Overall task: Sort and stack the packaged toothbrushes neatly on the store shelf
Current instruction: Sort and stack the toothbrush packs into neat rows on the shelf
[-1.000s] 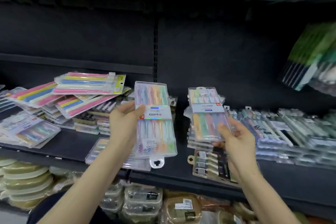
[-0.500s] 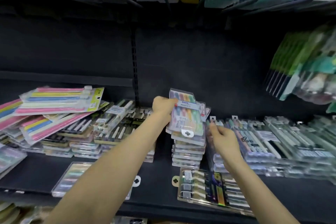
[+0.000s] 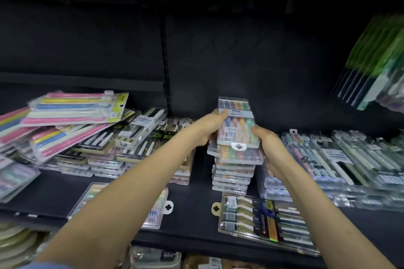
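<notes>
toothbrush pack: centre of frame, at the top of the stack on the black shelf | left hand: fingers grip its left edge | right hand: fingers grip its right edge | pack: flat clear-plastic rectangle, pastel handles inside, white hang tab on its near end

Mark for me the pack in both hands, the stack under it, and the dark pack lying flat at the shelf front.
held pack [image 3: 237, 131]: head view, clear front below its label.
stack [image 3: 232, 178]: head view, near edges of the lower packs.
dark pack [image 3: 267, 220]: head view, its middle band.
</notes>
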Demonstrator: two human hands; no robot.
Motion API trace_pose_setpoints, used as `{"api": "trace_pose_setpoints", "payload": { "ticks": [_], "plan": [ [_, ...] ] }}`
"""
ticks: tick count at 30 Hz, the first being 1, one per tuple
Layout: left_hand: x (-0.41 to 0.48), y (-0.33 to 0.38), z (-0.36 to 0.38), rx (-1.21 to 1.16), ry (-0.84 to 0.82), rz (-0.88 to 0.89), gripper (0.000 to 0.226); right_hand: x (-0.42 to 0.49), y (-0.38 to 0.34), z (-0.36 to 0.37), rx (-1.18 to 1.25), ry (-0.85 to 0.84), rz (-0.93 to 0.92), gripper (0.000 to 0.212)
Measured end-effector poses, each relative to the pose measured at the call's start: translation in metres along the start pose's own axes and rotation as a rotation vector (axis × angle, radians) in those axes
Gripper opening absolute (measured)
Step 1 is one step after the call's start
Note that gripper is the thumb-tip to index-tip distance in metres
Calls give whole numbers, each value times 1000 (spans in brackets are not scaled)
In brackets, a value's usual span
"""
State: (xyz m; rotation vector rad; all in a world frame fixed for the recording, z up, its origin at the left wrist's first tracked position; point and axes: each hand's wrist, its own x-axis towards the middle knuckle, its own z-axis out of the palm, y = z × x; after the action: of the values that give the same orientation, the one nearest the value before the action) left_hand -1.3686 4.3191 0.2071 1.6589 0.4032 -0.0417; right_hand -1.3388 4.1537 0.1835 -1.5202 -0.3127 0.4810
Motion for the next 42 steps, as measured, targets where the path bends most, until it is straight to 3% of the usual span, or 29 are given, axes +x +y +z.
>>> {"api": "trace_pose_setpoints", "payload": {
  "ticks": [2, 4, 6, 8, 11, 13, 15, 18, 23, 26, 30, 34, 38, 42],
  "plan": [
    [-12, 1, -2, -46, -31, 15, 47, -7, -3, 2, -67, 18, 2, 37],
    [-28, 2, -11, -78, 40, 55, 50, -19, -9, 4, -247, 153, -101, 46],
    [-49, -3, -30, -48, 204, 129, 49, -44, -15, 11, -454, 352, -325, 43],
    [-75, -18, -54, -5, 378, 240, 30, -75, -21, 27, -541, 458, -596, 37],
    [-120, -58, -89, 189, 668, 359, 14, -108, -12, 67, -549, 288, -764, 28],
    [-151, -87, -108, 400, 822, 358, 12, -110, 5, 94, -598, 106, -649, 28],
    [-172, -114, -122, 529, 883, 278, 13, -97, 26, 118, -818, 15, -511, 40],
    [-182, -143, -133, 596, 893, 181, 21, -65, 45, 143, -1000, 72, -295, 55],
    [-169, -147, -143, 586, 938, 209, 37, -25, 60, 163, -850, 158, 33, 61],
    [-145, -129, -154, 697, 1016, 260, 41, -19, 63, 159, -750, 181, 40, 46],
    [-115, -108, -159, 1113, 1026, 317, 57, -29, 58, 147, -601, 158, 90, 44],
    [-102, -103, -154, 1237, 943, 239, 68, -52, 52, 142, -218, 91, 212, 25],
    [-115, -118, -139, 1112, 989, 459, 53, -78, 44, 129, -45, 36, 173, 12],
    [-133, -140, -131, 1135, 865, 798, 39, -110, 37, 91, -96, -45, 86, 8]
  ]
}}
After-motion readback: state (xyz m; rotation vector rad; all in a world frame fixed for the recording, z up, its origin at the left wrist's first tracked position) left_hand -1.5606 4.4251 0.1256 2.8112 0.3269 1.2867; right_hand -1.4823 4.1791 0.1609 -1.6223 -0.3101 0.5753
